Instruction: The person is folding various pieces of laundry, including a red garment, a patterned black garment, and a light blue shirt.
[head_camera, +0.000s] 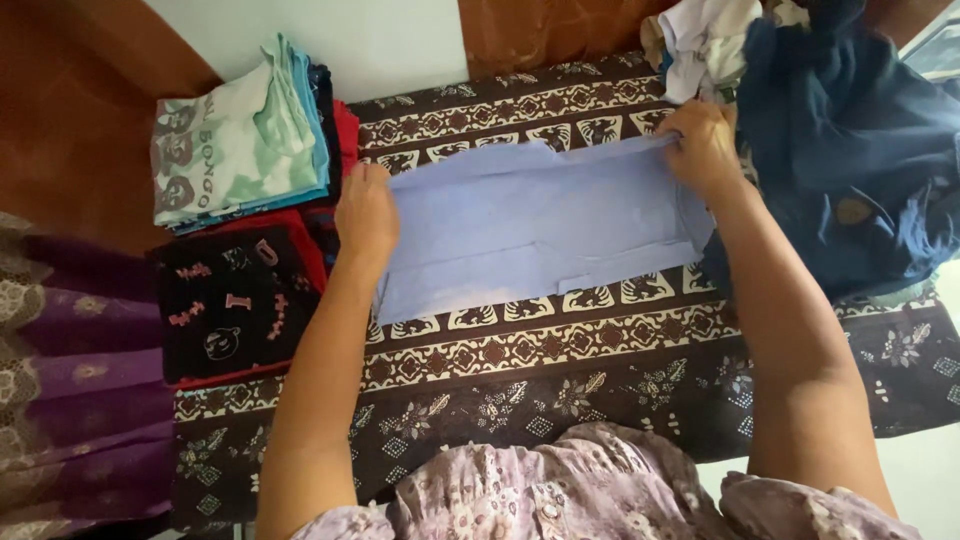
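Both arms reach forward; left hand (366, 215) and right hand (703, 148) (fingers curled) lie apart.
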